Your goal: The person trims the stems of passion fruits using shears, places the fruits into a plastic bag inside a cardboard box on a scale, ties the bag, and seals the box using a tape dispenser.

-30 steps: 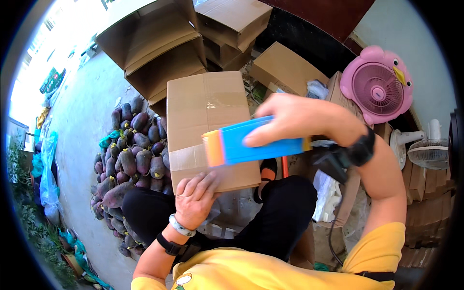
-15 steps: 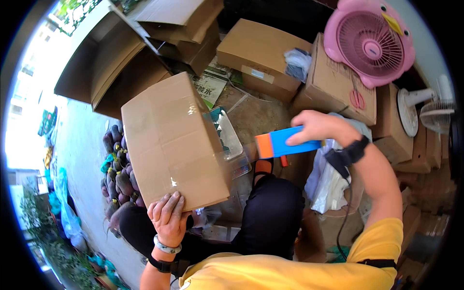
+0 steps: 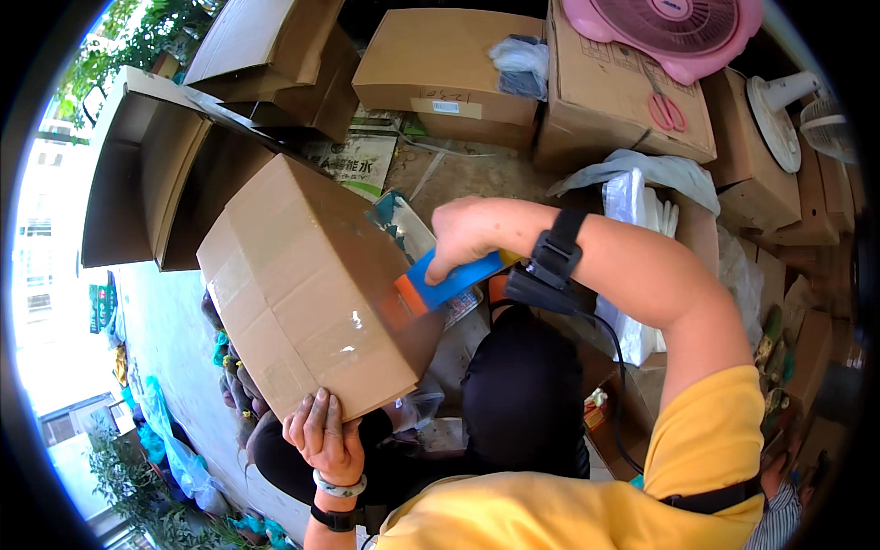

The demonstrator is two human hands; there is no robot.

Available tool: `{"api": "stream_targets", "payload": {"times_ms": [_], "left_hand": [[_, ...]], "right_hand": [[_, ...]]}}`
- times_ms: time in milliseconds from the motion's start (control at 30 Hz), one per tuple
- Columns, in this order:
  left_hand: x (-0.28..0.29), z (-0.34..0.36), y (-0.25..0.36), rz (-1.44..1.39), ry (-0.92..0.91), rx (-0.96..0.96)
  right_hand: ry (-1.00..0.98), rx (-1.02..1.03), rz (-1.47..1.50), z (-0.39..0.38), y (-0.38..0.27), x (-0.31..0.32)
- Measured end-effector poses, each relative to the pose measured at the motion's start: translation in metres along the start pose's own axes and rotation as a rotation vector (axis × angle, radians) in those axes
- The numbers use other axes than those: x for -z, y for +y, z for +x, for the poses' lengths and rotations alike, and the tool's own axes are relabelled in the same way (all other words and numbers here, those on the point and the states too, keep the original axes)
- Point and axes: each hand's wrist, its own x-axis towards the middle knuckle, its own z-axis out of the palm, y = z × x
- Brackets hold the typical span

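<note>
A brown cardboard box (image 3: 275,293) is tilted over my lap, with strips of clear tape shining on it. My left hand (image 3: 323,438) grips the box's near lower edge, fingers flat on the upper face and the thumb side hidden behind it. In my right hand (image 3: 467,236) is a blue and orange tape dispenser (image 3: 458,280). Its orange end is against or very close to the box's right side, where clear tape appears blurred. Behind the dispenser lies a tray-like container (image 3: 403,229), partly hidden by the box and my hand.
Open cardboard boxes (image 3: 137,174) stand at the far left. Closed boxes (image 3: 449,64) line the back, one bearing red-handled scissors (image 3: 667,112) and a pink fan (image 3: 674,32). White plastic bags (image 3: 628,321) lie beyond my right forearm. Dark purple root vegetables (image 3: 240,390) lie on the left floor.
My right hand has brought the tape dispenser left, up to the box's right side. The box has turned so more of that side shows. My left hand keeps its hold.
</note>
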Motion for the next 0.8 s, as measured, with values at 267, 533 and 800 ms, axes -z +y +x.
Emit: {"api": "stream_targets", "payload": {"times_ms": [267, 533, 800], "left_hand": [[-0.004, -0.001, 0.0, -0.006, 0.055, 0.006], [-0.002, -0.002, -0.003, -0.013, 0.057, -0.004], [-0.004, -0.005, -0.006, -0.01, 0.044, -0.007]], "right_hand": [[-0.276, -0.083, -0.298, 0.048, -0.053, 0.014], [0.03, -0.159, -0.38, 0.048, -0.056, -0.07], [-0.083, -0.07, -0.736, 0.071, -0.058, -0.088]]}}
